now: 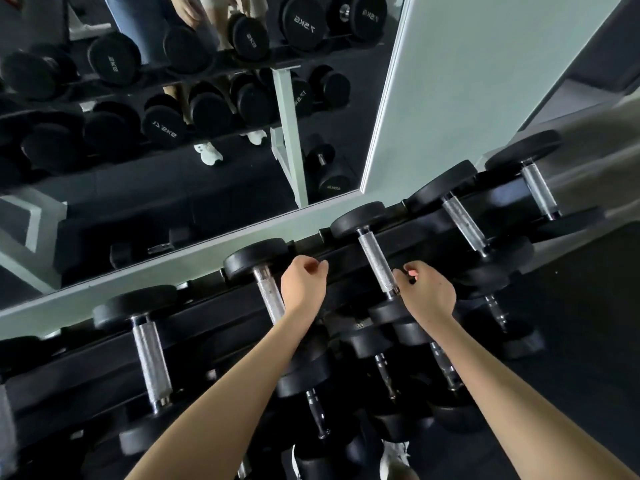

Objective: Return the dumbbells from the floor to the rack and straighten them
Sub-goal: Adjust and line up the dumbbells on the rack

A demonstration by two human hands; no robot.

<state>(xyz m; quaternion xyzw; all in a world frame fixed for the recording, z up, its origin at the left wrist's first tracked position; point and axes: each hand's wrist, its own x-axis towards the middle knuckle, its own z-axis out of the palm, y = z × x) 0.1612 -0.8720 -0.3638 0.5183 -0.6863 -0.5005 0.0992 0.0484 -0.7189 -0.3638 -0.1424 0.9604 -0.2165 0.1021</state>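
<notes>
Head view is taken from above the rack (pixel 346 251); top-tier dumbbells are laid in a row, each long axis running front to back, away from the person; from the left: first dumbbell (pixel 151 358) is well apart from both hands; second dumbbell (pixel 266 292) is just left of the left hand (pixel 303 289), its handle partly hidden by that wrist; left hand is loosely curled, fingers bent, nothing gripped, contact with the rack rail cannot be told; third dumbbell (pixel 377 265) lies between the hands, its near end just beside the right hand (pixel 429 296); right hand is likewise half curled and empty, fingertips close to that handle; further dumbbells are racked to the right and on lower tiers; floor dumbbells are not clearly seen here; judged: third dumbbell is nearest for straightening, right hand closer.
</notes>
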